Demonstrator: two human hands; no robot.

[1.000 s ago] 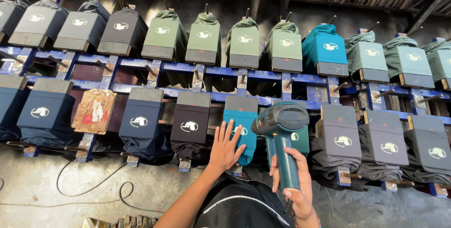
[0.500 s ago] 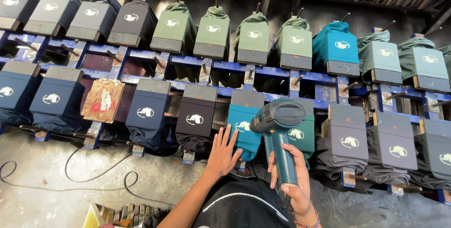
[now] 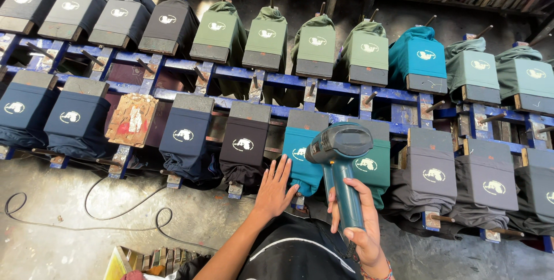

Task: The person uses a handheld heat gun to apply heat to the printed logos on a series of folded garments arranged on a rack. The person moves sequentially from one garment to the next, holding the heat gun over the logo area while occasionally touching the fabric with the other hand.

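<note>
Here, a teal heat gun (image 3: 340, 159) is held upright in the right hand (image 3: 359, 222), whose grip is closed around the lower part of the handle. The long axis of the tool runs from the hand up and away from the body; at its top the barrel is turned toward the person's left and slightly downward. The nozzle is thus directed at the teal shirt (image 3: 303, 161), which is stretched over a board in the near row of the blue printing rack (image 3: 346, 95).

The left hand (image 3: 274, 190) is laid flat, fingers spread and closed on nothing, with its fingertips touching the lower left edge of the same shirt. The pale print on the shirt lies just beside the nozzle, between the two hands. The left hand is the nearer one to the fabric; the right is kept back by the length of the tool.

To the left, a black shirt (image 3: 242, 147) and a navy shirt (image 3: 184, 138) are seen on neighbouring boards; to the right, a green shirt (image 3: 375, 167) is partly hidden behind the barrel. A black cable (image 3: 86, 216) is looped on the concrete floor (image 3: 69, 245) below the rack.
</note>
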